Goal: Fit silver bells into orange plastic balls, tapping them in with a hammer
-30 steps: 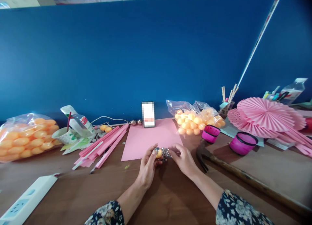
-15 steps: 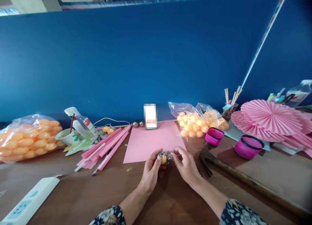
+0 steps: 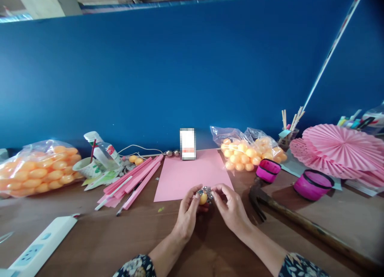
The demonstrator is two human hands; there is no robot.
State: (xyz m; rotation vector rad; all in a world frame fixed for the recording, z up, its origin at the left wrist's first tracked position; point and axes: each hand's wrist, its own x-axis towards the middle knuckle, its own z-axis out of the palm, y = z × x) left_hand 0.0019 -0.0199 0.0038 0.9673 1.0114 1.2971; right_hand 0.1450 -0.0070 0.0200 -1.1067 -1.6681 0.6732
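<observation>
My left hand (image 3: pixel 188 209) is closed round a small orange ball (image 3: pixel 203 199) that has shiny silver trim on it. At the ball's right side, the fingertips of my right hand (image 3: pixel 229 205) pinch the silver beaded trim (image 3: pixel 209 192); its exact make is too small to tell. Both hands are held over the near edge of a pink sheet of paper (image 3: pixel 189 177) lying on the brown table (image 3: pixel 120 245). The undersides of the ball and trim are hidden by my fingers.
Bags of orange balls stand left (image 3: pixel 39 169) and back right (image 3: pixel 240 153). A claw hammer (image 3: pixel 294 217) lies right, by two magenta fabric rings (image 3: pixel 313 185). Pink paper strips (image 3: pixel 135 181), a power strip (image 3: pixel 45 245), a pixelated phone (image 3: pixel 188 145) and pink paper fans (image 3: pixel 342 149) are also here.
The view has shifted a little, so the table's things appear farther right or left of before. The ball has turned slightly in my left hand, and my right fingers stay at the trim.
</observation>
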